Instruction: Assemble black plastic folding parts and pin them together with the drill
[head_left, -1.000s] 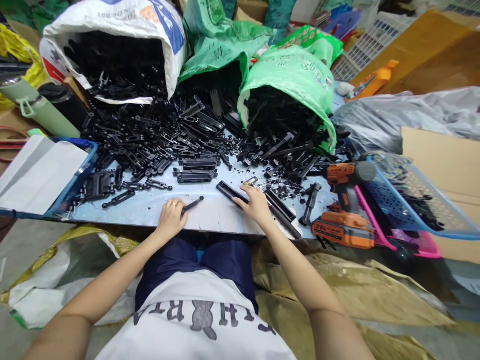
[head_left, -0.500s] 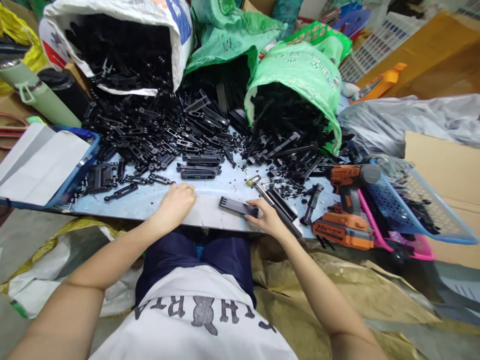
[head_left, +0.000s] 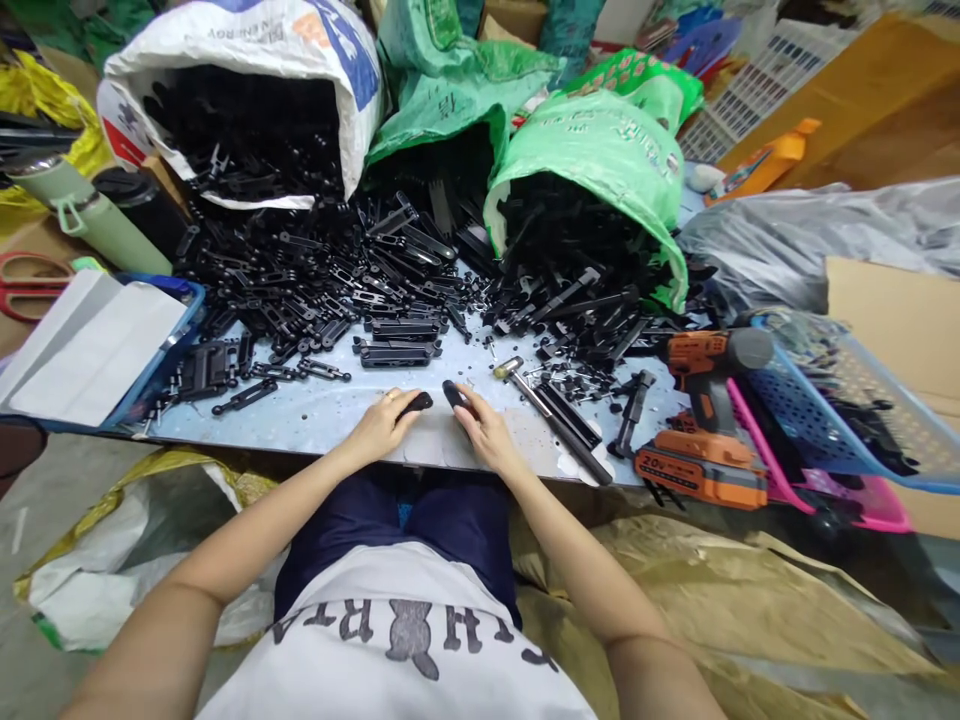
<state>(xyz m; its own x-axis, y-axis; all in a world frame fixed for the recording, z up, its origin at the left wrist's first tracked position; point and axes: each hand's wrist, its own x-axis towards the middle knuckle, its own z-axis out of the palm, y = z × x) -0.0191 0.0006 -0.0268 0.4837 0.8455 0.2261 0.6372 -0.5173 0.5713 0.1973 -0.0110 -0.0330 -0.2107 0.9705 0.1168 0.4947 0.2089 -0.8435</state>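
Note:
At the near edge of the table my left hand (head_left: 382,425) is closed on a small black plastic piece (head_left: 418,403), whose rounded end sticks out past the fingers. My right hand (head_left: 486,430) grips a longer black plastic piece (head_left: 453,393), tipped up between thumb and fingers. A narrow gap separates the two pieces. Beyond them lie stacked black bracket-like parts (head_left: 397,353). A hammer (head_left: 555,420) rests to the right of my right hand, beside a black slotted bar (head_left: 571,412).
A white sack (head_left: 247,40) and a green sack (head_left: 592,130) spill black parts across the table's back. An orange cordless drill (head_left: 701,460) stands at right, near a blue basket (head_left: 847,390). Paper sheets (head_left: 97,345) cover a blue tray at left.
My left hand has moved right and now holds a small black piece. The right hand has shifted left, turning its black piece from lying flat to tipped up. The view has shifted slightly.

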